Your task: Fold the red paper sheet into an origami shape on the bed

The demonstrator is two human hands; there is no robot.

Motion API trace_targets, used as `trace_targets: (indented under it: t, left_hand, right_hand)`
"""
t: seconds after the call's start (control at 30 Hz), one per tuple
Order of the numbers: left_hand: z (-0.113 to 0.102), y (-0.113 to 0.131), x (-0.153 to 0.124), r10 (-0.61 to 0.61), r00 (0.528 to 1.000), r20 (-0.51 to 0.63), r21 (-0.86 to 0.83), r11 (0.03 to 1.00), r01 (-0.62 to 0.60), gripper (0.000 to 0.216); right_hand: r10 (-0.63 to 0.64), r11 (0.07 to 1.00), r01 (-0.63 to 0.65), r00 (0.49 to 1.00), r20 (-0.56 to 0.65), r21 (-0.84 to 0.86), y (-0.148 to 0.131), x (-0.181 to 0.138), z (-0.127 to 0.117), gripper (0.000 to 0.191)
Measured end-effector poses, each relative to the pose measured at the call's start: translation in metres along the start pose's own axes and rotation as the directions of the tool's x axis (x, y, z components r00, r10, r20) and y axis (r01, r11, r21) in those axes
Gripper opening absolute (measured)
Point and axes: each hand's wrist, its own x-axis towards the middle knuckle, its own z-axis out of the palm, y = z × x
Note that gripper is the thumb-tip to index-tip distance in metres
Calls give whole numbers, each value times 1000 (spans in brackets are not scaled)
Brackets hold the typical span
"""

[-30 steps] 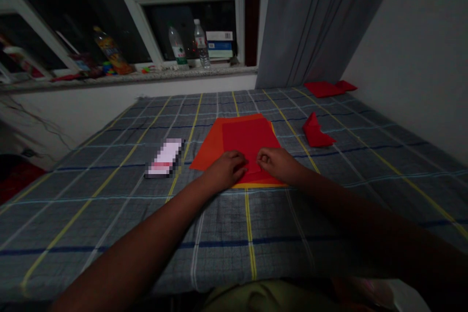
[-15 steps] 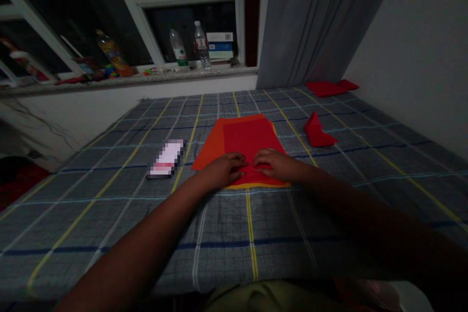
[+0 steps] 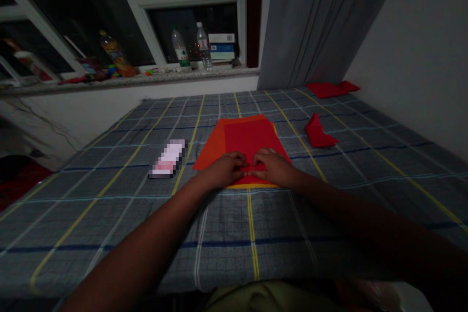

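Red paper (image 3: 246, 136) lies on top of orange paper (image 3: 211, 148), whose left side and a yellow-orange front edge show beneath it. My left hand (image 3: 231, 168) rests at the near part of the red paper, fingers curled and thumb pressed down on it. Facing it, my right hand (image 3: 275, 166) is bent the same way, its thumb close to the left thumb. Both hands pinch at red paper between them; its exact folds are hidden by the fingers and dim light.
A folded red paper shape (image 3: 317, 132) stands to the right on the checked cloth (image 3: 226, 219). More red paper (image 3: 326, 89) lies at the far right. A phone (image 3: 168, 158) is on the left. Bottles (image 3: 204, 48) and boxes (image 3: 222, 48) line the windowsill.
My hands have drawn closer together, and the right hand has shifted slightly left so the thumbs nearly meet. The papers and phone stay in place; the view shifts slightly.
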Motion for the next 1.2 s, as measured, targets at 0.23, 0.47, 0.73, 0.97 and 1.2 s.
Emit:
trace_targets:
  t: [0.23,0.47,0.73,0.97,1.2]
  left_hand:
    - [-4,-1,-1,-3,998,56,5,1000,3,37]
    - [-9,-4,-1,19,991,134,1,1000,-19,43]
    - [-7,2,-8,66,996,54,64,996,-69,48]
    - [0,6,-4,109,992,-66,219,971,-92,41]
    - [1,14,-4,41,998,-53,166,986,-31,37]
  right_hand:
    - [-33,999,35,996,85,-26,3,2,-4,27]
    - [-175,984,164,965,193,76,21,6,-13,20]
    - [-296,947,258,933,205,194,23,2,-27,26]
    - [-262,923,195,950,171,333,9,-5,-25,25]
    - [-168,984,167,986,16,59,8,-4,-11,19]
